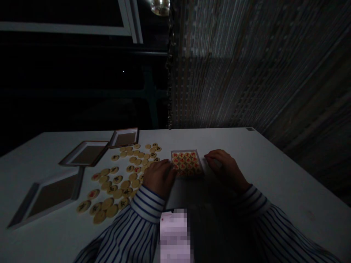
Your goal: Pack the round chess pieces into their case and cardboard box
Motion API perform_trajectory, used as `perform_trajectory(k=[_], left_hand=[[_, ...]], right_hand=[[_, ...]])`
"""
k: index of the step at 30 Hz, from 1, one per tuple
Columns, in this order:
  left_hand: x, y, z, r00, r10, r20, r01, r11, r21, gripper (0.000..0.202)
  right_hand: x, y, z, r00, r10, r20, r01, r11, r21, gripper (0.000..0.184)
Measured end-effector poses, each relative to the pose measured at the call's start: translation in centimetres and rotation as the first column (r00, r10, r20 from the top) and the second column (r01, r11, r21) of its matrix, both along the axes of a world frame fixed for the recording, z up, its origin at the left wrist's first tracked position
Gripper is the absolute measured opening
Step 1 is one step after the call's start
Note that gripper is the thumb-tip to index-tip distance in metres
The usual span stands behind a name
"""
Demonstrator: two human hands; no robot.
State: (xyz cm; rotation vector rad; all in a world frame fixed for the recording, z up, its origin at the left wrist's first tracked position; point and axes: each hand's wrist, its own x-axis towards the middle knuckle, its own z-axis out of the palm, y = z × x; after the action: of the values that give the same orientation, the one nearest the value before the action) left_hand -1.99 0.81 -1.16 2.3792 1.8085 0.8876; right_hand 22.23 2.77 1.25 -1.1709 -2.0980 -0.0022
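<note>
A small open box (pixel 203 174) stands on the white table, filled with rows of round xiangqi pieces (pixel 188 160) bearing red characters. My left hand (pixel 159 177) is at the box's left side, thumb and fingers apart around its near-left corner; dim light hides whether they touch it. To the right of the box, my right hand (pixel 227 170) rests just above the table with loosely bent fingers, apart from the box and with nothing seen in them. Many loose xiangqi pieces (pixel 117 193) lie scattered left of my left hand, some with black or red characters, others blank side up.
Three open, shallow box parts lie on the left: a white-rimmed one (pixel 79 184) nearest, a brown-edged one (pixel 94 160) behind it, and a smaller one (pixel 124 138) farther back. A pixelated pale object (pixel 174 235) is at the near edge. A bead curtain (pixel 219 73) hangs behind the table (pixel 287 197).
</note>
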Motion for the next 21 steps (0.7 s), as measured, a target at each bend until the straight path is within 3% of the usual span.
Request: perform_trajectory(k=[9, 15, 21], left_hand=[[-1.7, 0.3, 1.4, 0.986, 0.048, 0.161, -0.075, 0.984, 0.162, 0.027], [-2.5, 0.0, 2.7, 0.941, 0.153, 0.303, -0.191, 0.977, 0.098, 0.028], [-3.9, -0.1, 4.2, 0.947, 0.171, 0.273, -0.187, 0.982, 0.033, 0.03]], right_hand=[[-0.2, 0.0, -0.1, 0.999, -0.036, -0.009, 0.037, 0.999, 0.025, 0.015], [-0.3, 0.0, -0.2, 0.999, -0.043, 0.017, 0.042, 0.999, 0.034, 0.015], [-0.2, 0.0, -0.3, 0.999, -0.033, 0.026, 0.032, 0.999, 0.041, 0.016]])
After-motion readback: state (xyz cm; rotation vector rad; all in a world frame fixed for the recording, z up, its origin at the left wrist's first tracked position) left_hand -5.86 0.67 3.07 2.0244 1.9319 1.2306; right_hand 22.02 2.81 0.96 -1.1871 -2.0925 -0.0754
